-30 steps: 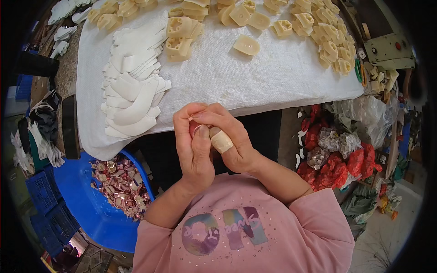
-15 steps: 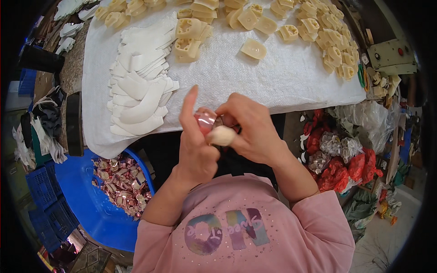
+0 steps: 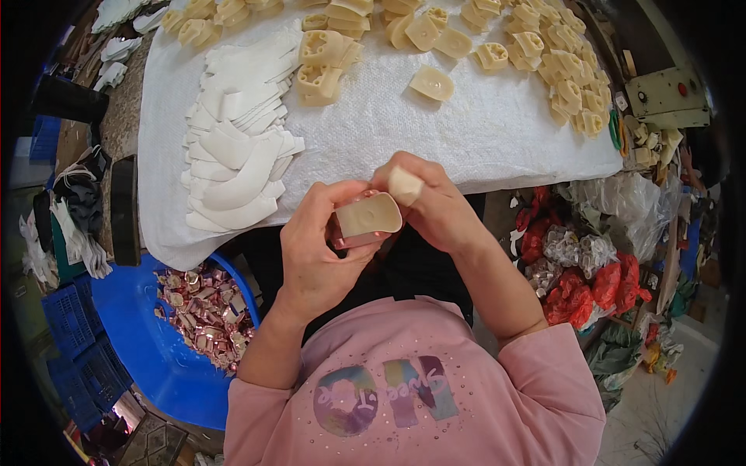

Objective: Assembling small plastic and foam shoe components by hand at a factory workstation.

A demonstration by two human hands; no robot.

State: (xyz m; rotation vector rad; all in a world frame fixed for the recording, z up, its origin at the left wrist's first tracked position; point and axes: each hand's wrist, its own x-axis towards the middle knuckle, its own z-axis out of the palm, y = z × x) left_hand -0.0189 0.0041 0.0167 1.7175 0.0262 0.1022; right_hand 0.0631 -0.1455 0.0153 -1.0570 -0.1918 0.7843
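“Gripping a pink-sided piece (image 3: 369, 217) just in front of the near edge of the cloth-covered table (image 3: 451, 147), the left hand (image 3: 315, 242) takes it from its left end, with digits along both long sides and the beige face turned up.”

“What of the right hand (image 3: 437, 203)?”

“Curled close by the other end of the piece, its thumb wrapped in a pale covering (image 3: 405, 186). Whether it grasps the piece or merely rests against it cannot be told from this angle.”

“And across the table?”

“White sheets (image 3: 233, 159) lie overlapped in a long pile by the left edge, running toward the near left corner. Beige blocks (image 3: 566, 66) crowd the far right corner, and more sit in clusters along the far edge. One loose beige block (image 3: 432, 83) lies apart, between the far edge and the middle.”

“Anything off the table?”

“A blue tub (image 3: 175, 388) sits below the near left corner, holding pink and beige scraps (image 3: 208, 318), some of them shiny. Below the right end of the near edge, red plastic bags (image 3: 573, 297) lie bunched beside clear plastic (image 3: 618, 193). The person wears a pink shirt (image 3: 482, 396) with a colourful chest print.”
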